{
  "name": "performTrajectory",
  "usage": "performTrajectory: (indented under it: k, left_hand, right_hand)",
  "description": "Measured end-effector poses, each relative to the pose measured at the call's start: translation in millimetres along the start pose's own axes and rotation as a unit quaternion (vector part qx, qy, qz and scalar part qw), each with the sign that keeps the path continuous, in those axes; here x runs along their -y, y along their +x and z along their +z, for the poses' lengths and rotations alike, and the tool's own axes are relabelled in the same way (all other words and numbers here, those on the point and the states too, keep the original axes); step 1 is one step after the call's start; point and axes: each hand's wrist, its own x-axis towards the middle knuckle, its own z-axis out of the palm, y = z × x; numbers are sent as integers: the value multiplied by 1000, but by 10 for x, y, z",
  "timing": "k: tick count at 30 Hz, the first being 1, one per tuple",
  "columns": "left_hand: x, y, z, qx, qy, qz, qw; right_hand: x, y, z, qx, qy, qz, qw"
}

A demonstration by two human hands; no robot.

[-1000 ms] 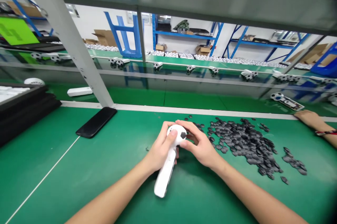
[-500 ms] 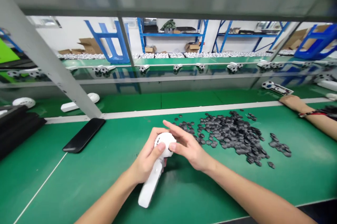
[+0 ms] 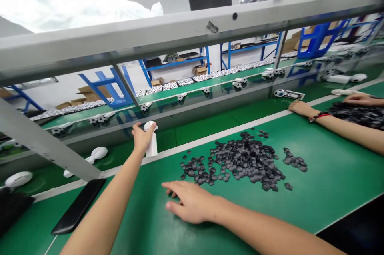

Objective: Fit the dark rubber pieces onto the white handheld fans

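Observation:
My left hand (image 3: pixel 142 136) is stretched out over the conveyor's near edge, its fingers closed on a white piece with a round head and a flat handle (image 3: pixel 152 146) hanging down. Just above the green table (image 3: pixel 168 239), my right hand (image 3: pixel 192 202) is apart from the white piece, its fingers spread and nothing in them. Beyond its fingertips lies a heap of small black pieces (image 3: pixel 246 158).
A black phone (image 3: pixel 78 207) lies at the left beside a slanted grey post (image 3: pixel 45 139). White pieces, one of them (image 3: pixel 99 153) near the post, lie on the green belt (image 3: pixel 192 127). Another person's hand (image 3: pixel 301 108) touches a part at the right.
My left hand has moved forward and left with the white piece. My right hand has let go of it and dropped nearer the table. The view has tilted.

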Motion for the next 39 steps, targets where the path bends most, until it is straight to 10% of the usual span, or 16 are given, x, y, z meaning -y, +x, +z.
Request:
performTrajectory:
  k: [12, 30, 39]
  left_hand:
    - [646, -562, 279, 69, 228, 163, 957]
    - [783, -1491, -289, 213, 162, 251, 930]
    - [430, -1790, -265, 261, 110, 333, 899]
  right_hand:
    - [-40, 19, -36, 20, -74, -91, 993]
    - [-606, 170, -519, -109, -180, -20, 977]
    - [-620, 147, -749, -148, -213, 28, 965]
